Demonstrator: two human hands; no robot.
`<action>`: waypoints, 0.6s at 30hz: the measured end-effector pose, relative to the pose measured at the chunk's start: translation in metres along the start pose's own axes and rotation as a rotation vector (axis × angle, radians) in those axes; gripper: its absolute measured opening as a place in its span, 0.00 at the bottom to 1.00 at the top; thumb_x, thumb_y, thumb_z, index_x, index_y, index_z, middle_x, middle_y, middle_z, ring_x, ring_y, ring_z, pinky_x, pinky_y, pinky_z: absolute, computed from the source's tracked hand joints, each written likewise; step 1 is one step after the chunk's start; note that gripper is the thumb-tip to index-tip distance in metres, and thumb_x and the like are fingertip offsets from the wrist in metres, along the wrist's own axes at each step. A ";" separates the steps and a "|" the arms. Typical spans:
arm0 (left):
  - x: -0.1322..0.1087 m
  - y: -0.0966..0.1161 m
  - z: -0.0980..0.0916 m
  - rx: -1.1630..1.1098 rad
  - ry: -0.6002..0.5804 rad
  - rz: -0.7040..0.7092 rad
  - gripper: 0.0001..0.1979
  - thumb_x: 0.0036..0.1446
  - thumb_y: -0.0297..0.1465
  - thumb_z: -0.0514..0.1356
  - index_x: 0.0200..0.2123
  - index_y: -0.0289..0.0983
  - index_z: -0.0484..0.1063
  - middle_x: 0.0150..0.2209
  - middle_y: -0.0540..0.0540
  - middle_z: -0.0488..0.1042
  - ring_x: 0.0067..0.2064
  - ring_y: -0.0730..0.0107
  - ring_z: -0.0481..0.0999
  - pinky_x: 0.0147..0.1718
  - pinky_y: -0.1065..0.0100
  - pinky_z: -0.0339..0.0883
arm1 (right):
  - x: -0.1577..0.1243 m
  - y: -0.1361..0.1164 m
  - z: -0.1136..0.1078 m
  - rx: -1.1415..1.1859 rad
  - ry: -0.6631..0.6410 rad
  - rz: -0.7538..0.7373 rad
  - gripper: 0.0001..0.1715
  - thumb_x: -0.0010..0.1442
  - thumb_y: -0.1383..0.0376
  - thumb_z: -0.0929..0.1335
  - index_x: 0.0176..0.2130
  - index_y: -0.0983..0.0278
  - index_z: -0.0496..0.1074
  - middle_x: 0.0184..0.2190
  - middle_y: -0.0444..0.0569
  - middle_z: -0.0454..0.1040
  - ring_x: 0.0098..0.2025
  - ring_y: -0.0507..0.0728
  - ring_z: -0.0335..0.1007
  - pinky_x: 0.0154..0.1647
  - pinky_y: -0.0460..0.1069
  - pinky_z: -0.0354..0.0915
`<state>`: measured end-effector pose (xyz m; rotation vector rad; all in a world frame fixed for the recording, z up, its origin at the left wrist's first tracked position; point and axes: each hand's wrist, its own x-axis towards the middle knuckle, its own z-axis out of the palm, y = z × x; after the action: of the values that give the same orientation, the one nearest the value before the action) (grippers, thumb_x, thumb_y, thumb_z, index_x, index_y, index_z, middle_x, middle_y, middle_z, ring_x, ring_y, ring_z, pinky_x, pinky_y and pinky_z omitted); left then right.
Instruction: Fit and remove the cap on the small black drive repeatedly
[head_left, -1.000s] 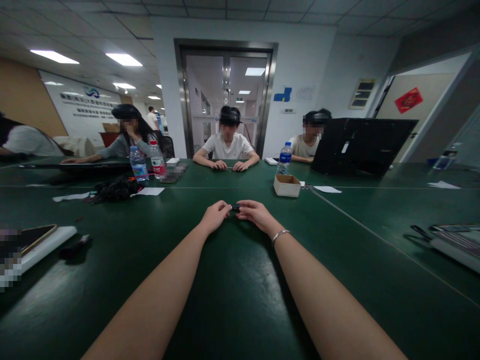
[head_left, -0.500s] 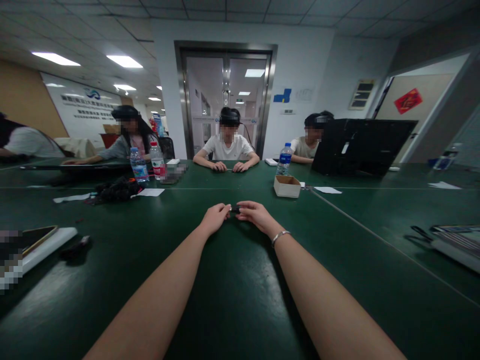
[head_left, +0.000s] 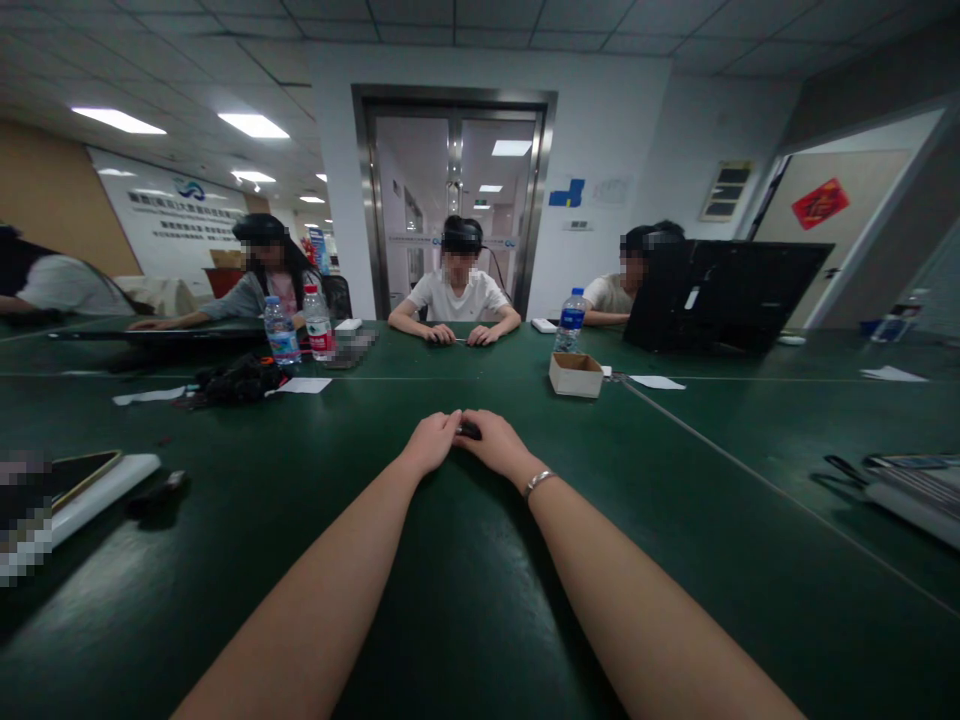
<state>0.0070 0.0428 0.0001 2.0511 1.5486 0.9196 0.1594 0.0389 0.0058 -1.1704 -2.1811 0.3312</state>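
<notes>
**Black object (head_left: 470, 431) sat in the right hand (head_left: 498, 442) over the bench (head_left: 465, 610)**

I saw that hand curled around it, touching the left hand (head_left: 430, 443); whether the left gripped it too, I couldn't tell. An open box (head_left: 575, 382) stood beyond.

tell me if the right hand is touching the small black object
Touching. The head view shows the small black object held within the curl of the right hand, with no gap between them.
</notes>
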 end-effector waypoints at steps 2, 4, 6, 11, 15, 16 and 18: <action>-0.006 0.004 0.000 0.111 0.017 0.033 0.27 0.62 0.44 0.39 0.34 0.37 0.73 0.37 0.40 0.73 0.40 0.60 0.71 0.40 0.63 0.61 | -0.002 -0.004 0.001 -0.102 -0.010 -0.027 0.10 0.56 0.61 0.68 0.38 0.63 0.71 0.34 0.50 0.70 0.36 0.55 0.64 0.39 0.50 0.60; -0.013 0.008 0.000 0.252 0.045 0.032 0.26 0.62 0.45 0.38 0.38 0.39 0.72 0.41 0.40 0.72 0.44 0.57 0.69 0.44 0.60 0.59 | -0.003 -0.002 0.001 -0.125 -0.015 -0.037 0.08 0.58 0.63 0.66 0.37 0.64 0.72 0.34 0.51 0.70 0.38 0.56 0.65 0.42 0.50 0.59; -0.021 0.009 -0.003 0.399 0.092 -0.015 0.23 0.60 0.45 0.41 0.41 0.40 0.71 0.46 0.40 0.71 0.49 0.53 0.66 0.48 0.54 0.56 | -0.003 0.003 0.002 -0.055 0.022 -0.005 0.07 0.58 0.64 0.65 0.34 0.64 0.71 0.33 0.51 0.71 0.39 0.56 0.65 0.44 0.51 0.59; -0.043 -0.016 -0.043 0.765 0.292 -0.289 0.20 0.54 0.40 0.50 0.45 0.34 0.70 0.50 0.30 0.66 0.55 0.39 0.58 0.50 0.42 0.48 | -0.003 0.028 -0.005 0.424 0.279 0.325 0.13 0.59 0.59 0.61 0.35 0.64 0.70 0.26 0.46 0.70 0.29 0.53 0.67 0.34 0.49 0.63; -0.076 -0.057 -0.113 1.014 0.319 -0.391 0.21 0.54 0.35 0.49 0.48 0.35 0.67 0.54 0.31 0.63 0.58 0.40 0.55 0.52 0.41 0.46 | -0.006 0.043 -0.016 0.666 0.446 0.489 0.18 0.54 0.53 0.63 0.35 0.65 0.69 0.20 0.41 0.65 0.21 0.51 0.62 0.23 0.46 0.58; -0.086 -0.067 -0.132 1.057 0.292 -0.420 0.21 0.53 0.34 0.49 0.49 0.35 0.67 0.55 0.32 0.63 0.58 0.41 0.55 0.53 0.41 0.46 | -0.007 0.045 -0.019 0.690 0.472 0.501 0.19 0.53 0.52 0.63 0.34 0.65 0.69 0.19 0.41 0.64 0.20 0.50 0.60 0.21 0.46 0.57; -0.106 -0.084 -0.165 1.113 0.244 -0.521 0.21 0.54 0.33 0.48 0.50 0.38 0.65 0.55 0.35 0.64 0.58 0.43 0.56 0.52 0.43 0.50 | -0.010 0.047 -0.021 0.746 0.485 0.495 0.20 0.51 0.50 0.65 0.34 0.64 0.68 0.18 0.39 0.62 0.19 0.50 0.59 0.20 0.46 0.55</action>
<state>-0.1851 -0.0437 0.0317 1.9156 2.9824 0.0434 0.2079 0.0566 -0.0049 -1.1617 -1.1599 0.8760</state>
